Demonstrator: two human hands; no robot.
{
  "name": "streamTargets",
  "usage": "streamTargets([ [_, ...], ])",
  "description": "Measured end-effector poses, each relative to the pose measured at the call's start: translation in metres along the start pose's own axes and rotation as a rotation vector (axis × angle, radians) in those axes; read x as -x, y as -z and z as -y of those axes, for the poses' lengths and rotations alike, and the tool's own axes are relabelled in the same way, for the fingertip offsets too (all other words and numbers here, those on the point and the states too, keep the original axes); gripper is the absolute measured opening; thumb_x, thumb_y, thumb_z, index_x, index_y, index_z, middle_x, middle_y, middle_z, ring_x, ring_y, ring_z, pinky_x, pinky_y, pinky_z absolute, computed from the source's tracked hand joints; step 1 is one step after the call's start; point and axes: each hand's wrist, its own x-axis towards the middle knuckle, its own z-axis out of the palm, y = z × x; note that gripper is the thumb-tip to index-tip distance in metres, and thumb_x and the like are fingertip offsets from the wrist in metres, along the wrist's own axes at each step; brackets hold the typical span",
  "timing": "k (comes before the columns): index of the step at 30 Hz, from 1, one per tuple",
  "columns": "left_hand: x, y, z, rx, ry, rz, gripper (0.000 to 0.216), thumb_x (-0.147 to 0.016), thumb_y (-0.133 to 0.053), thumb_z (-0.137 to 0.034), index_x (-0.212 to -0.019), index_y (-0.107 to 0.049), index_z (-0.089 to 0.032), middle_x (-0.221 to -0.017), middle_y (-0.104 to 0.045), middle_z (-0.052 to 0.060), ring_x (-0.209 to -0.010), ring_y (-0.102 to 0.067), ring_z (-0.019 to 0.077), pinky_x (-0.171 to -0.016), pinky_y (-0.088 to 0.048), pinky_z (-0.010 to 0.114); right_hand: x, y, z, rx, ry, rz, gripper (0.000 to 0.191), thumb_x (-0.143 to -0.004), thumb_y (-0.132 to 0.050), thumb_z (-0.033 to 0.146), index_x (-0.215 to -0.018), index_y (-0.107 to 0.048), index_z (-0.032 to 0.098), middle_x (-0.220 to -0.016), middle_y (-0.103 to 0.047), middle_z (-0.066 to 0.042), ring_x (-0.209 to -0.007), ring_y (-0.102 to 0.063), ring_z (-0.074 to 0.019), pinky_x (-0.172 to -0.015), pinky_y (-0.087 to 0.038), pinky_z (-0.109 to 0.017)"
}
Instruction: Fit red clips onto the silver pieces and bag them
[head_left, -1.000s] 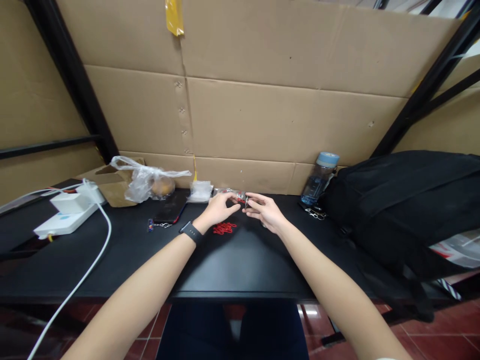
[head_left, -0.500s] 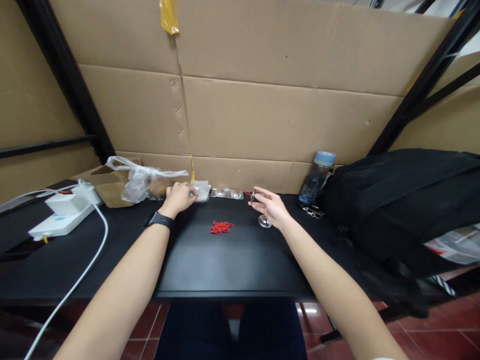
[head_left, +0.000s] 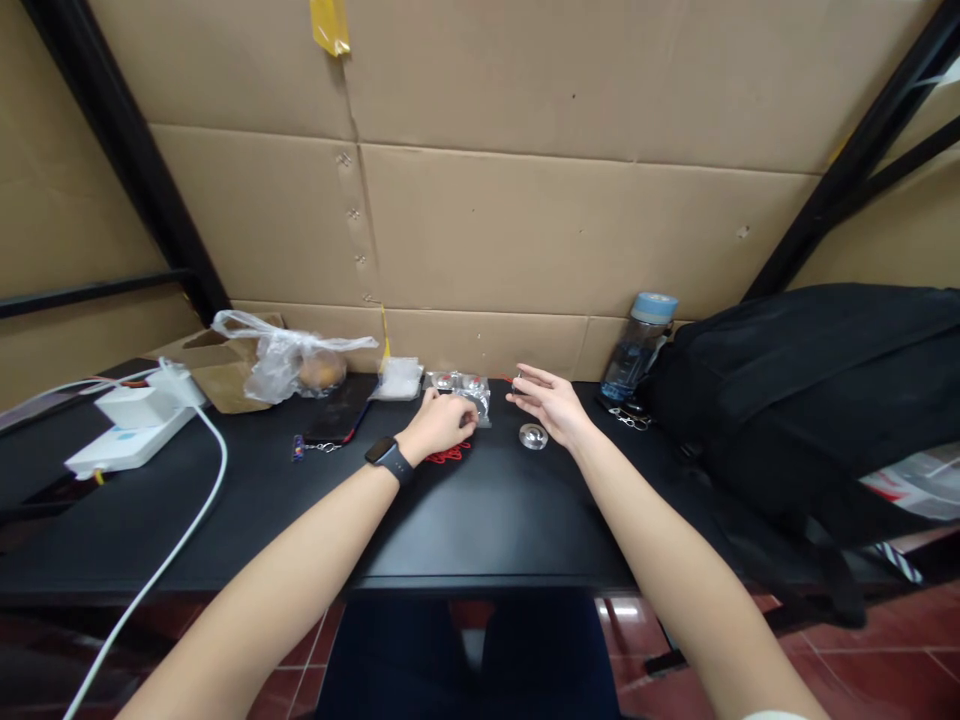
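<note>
Both your arms stretch forward over counter (head_left: 487, 520). Left hand (head_left: 442, 425) curled, gripping packet (head_left: 466, 385); right hand (head_left: 551, 405) just right of packet, half-open, pinching small piece (head_left: 517, 384).

- My left hand (head_left: 442, 425) hides part of the red pile (head_left: 452, 456); can't tell if it grips the clear packet (head_left: 472, 386).
- Tiny piece (head_left: 516, 384) at my right hand (head_left: 553, 405) fingertips: too small to identify.
- Black bag (head_left: 810, 400) is cut off at the right edge.

Far left on table (head_left: 480, 530): power strip (head_left: 124, 432). Right of it, bag (head_left: 289, 362), then phone (head_left: 339, 420). Centre, toward the back: packets (head_left: 466, 388) touching left hand (head_left: 442, 425); disc (head_left: 533, 436) just before right hand (head_left: 553, 405). Right: bottle (head_left: 637, 348), backpack (head_left: 810, 400).
</note>
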Motion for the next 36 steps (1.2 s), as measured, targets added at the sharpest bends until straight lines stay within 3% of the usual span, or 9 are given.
streamTargets([
  [4, 0.001, -0.006, 0.009, 0.03, -0.054, 0.117, 0.024, -0.094, -0.054, -0.039, -0.094, -0.074, -0.025, -0.102, -0.074, 0.003, -0.099, -0.066, 0.0235, -0.096, -0.038, 0.039, -0.001, 0.002, -0.003, 0.144, 0.025, -0.009, 0.045, -0.073, -0.083, 0.02, -0.116, -0.071, 0.02, -0.091, -0.072, -0.004, -0.074, -0.072, -0.0149, -0.07, -0.061, -0.027],
  [7, 0.002, -0.002, 0.02, 0.062, -0.151, 0.164, 0.031, -0.098, -0.047, -0.042, -0.105, -0.073, -0.026, -0.112, -0.071, 0.005, -0.106, -0.064, 0.0216, -0.095, -0.044, 0.033, -0.004, 0.005, -0.006, 0.422, 0.144, -0.001, 0.047, -0.072, -0.082, 0.025, -0.117, -0.072, 0.02, -0.095, -0.071, -0.005, -0.071, -0.069, -0.0138, -0.062, -0.056, -0.024],
  [11, 0.003, -0.004, 0.03, 0.083, -0.22, 0.204, 0.033, -0.099, -0.044, -0.028, -0.117, -0.071, -0.026, -0.123, -0.065, 0.005, -0.112, -0.063, 0.0188, -0.102, -0.045, 0.029, -0.007, 0.009, -0.012, 0.852, 0.382, 0.04, 0.042, -0.071, -0.08, 0.026, -0.112, -0.075, 0.02, -0.105, -0.07, -0.007, -0.067, -0.063, -0.0111, -0.066, -0.053, -0.026],
  [15, 0.003, -0.009, 0.031, 0.058, -0.189, 0.201, 0.034, -0.097, -0.046, -0.027, -0.12, -0.07, -0.027, -0.135, -0.056, 0.007, -0.117, -0.062, 0.0209, -0.108, -0.043, 0.032, -0.004, 0.006, -0.015, 1.102, 0.522, 0.207, 0.041, -0.068, -0.078, 0.022, -0.109, -0.076, 0.021, -0.1, -0.069, -0.006, -0.07, -0.061, -0.0121, -0.072, -0.05, -0.026],
  [19, 0.005, -0.006, 0.027, 0.03, -0.155, 0.246, 0.036, -0.096, -0.048, -0.029, -0.126, -0.068, -0.032, -0.143, -0.05, 0.006, -0.122, -0.059, 0.0237, -0.109, -0.042, 0.037, 0.0, -0.003, -0.018, 1.21, 0.487, 0.342, 0.043, -0.066, -0.079, 0.021, -0.109, -0.076, 0.021, -0.095, -0.07, -0.004, -0.073, -0.062, -0.0135, -0.074, -0.048, -0.025],
  [24, 0.008, 0.002, 0.022, -0.044, -0.063, 0.318, 0.037, -0.096, -0.048, -0.037, -0.129, -0.064, -0.042, -0.141, -0.055, 0.004, -0.129, -0.052, 0.0298, -0.106, -0.04, 0.049, 0.0, -0.009, -0.021, 1.269, 0.373, 0.391, 0.039, -0.067, -0.078, 0.025, -0.106, -0.077, 0.021, -0.088, -0.074, -0.003, -0.072, -0.064, -0.015, -0.071, -0.046, -0.024],
  [36, 0.009, 0.003, 0.024, -0.058, 0.006, 0.407, 0.039, -0.097, -0.045, -0.052, -0.134, -0.058, -0.049, -0.157, -0.041, 0.004, -0.143, -0.036, 0.0344, -0.11, -0.027, 0.06, -0.009, -0.006, -0.03, 1.215, 0.314, 0.302, 0.02, -0.069, -0.078, 0.028, -0.085, -0.069, 0.018, -0.074, -0.07, 0.0, -0.065, -0.062, -0.0129, -0.062, -0.044, -0.022],
])
